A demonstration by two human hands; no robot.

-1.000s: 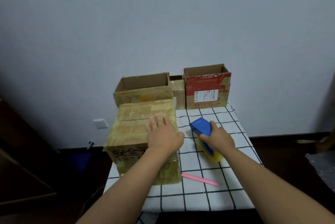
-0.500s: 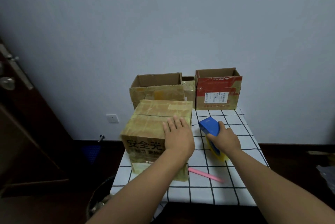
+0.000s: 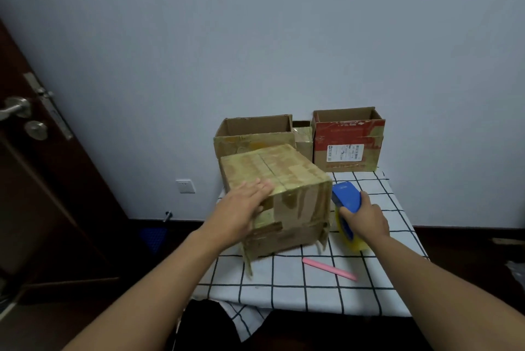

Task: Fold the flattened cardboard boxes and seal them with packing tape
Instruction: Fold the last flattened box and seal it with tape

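A closed brown cardboard box (image 3: pixel 287 177), covered in old tape, stands on the checked tablecloth (image 3: pixel 298 282). My left hand (image 3: pixel 241 211) lies flat, fingers spread, over the box's near left top edge and side. My right hand (image 3: pixel 365 220) grips a blue tape dispenser (image 3: pixel 346 197) with a yellowish tape roll (image 3: pixel 355 242), resting on the table just right of the box. Loose tape strips hang from the box's lower corners.
Two open boxes, one brown (image 3: pixel 255 134) and one red-printed (image 3: pixel 349 140), stand against the wall, a small box (image 3: pixel 303 137) between them. A pink stick (image 3: pixel 329 269) lies on the cloth in front. A dark door (image 3: pixel 37 166) is at the left.
The box has turned, so a taped side now faces me instead of the printed one. My left hand slid from the top to the near left edge. The camera swung left.
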